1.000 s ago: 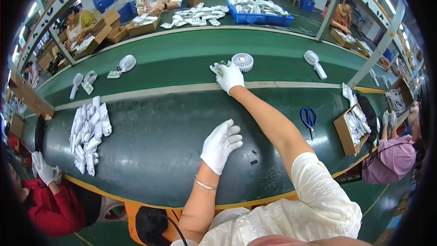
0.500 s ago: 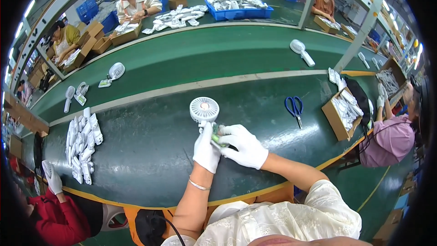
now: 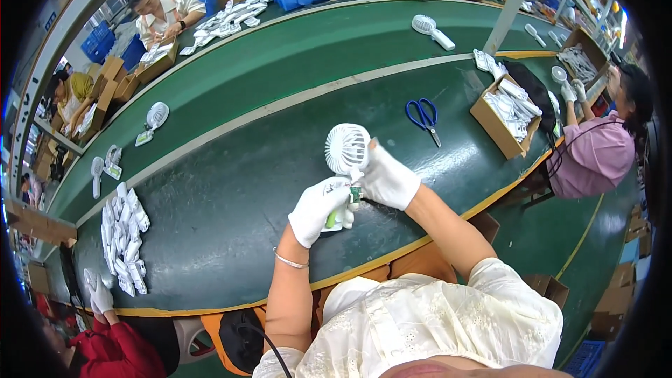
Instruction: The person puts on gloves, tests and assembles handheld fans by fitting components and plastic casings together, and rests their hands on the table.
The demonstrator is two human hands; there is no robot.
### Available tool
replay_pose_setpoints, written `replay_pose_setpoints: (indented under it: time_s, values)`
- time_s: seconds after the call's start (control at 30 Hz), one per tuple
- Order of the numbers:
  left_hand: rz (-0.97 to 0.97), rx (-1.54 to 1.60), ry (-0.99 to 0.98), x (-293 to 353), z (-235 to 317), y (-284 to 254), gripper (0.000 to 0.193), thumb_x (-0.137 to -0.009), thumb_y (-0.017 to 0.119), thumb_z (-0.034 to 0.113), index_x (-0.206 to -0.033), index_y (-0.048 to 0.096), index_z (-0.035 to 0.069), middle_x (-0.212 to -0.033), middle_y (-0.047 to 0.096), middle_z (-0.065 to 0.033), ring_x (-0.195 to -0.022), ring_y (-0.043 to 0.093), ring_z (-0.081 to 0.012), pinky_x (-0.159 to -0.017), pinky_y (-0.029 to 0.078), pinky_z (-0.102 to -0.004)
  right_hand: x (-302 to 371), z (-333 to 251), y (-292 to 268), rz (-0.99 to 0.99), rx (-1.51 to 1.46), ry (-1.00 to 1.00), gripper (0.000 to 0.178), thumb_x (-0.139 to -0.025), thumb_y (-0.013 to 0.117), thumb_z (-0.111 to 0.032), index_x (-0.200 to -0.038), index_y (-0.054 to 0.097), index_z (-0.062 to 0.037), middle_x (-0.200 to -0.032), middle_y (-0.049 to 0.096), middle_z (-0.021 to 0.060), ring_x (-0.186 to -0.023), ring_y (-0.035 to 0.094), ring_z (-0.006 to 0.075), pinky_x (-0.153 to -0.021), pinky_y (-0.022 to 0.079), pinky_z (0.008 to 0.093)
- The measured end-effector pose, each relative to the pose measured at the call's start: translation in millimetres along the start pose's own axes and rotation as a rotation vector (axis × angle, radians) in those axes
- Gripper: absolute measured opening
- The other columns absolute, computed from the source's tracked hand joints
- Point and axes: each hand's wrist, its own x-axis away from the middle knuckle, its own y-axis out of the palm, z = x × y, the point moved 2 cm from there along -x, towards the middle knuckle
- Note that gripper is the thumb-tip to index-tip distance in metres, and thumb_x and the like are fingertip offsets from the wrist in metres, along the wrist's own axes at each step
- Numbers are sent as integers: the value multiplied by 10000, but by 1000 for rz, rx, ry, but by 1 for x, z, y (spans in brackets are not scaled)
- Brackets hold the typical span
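In front of me a white handheld fan [image 3: 347, 148] is held up, its round slatted head tilted to the far side. My left hand [image 3: 316, 213], in a white glove, is closed round the lower part of the fan, whose handle is opened up. A small green circuit board [image 3: 355, 194] and a bright green part [image 3: 331, 220] show there. My right hand [image 3: 392, 178], gloved too, is closed at the right side of the fan's head and neck; a bare fingertip shows at its top. Its other fingers are partly hidden behind the fan.
Blue-handled scissors [image 3: 423, 120] lie to the far right. A cardboard box [image 3: 501, 126] of white parts stands beyond them, near a co-worker in pink. White casings [image 3: 123, 238] are heaped on the left. Past the pale divider, a green belt [image 3: 280, 70] carries several fans.
My right hand has moved from the fan's lower part up beside its head. The fan has turned, its slatted face now showing more broadly. The view has shifted.
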Motion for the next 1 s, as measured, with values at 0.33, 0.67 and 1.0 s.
replay_pose_setpoints:
  time_s: [0.33,0.67,1.0]
  values:
    - [-207,244,-120,6,-11,34,338,-982,554,236,-1123,604,-67,-793,643,-146,-590,626,-232,-536,533,-335,36,-16,12,-70,205,-170,620,-869,746,-241,-1388,483,-30,-1233,625,56,-1111,616,188,-954,507,365]
    - [294,443,261,-5,-33,44,385,-1002,603,221,-1341,538,52,-1088,643,-82,-905,635,-183,-789,558,-335,87,-20,8,-59,400,-449,523,-849,760,-143,-1301,550,16,-1216,643,72,-1106,621,167,-996,492,340]
    - [223,79,111,1,-38,56,281,-982,545,146,-1208,550,-21,-987,678,-123,-672,652,-155,-553,550,-275,53,-26,-6,297,782,-404,357,-870,709,-245,-1128,643,-7,-861,656,5,-674,550,47,-584,451,214]
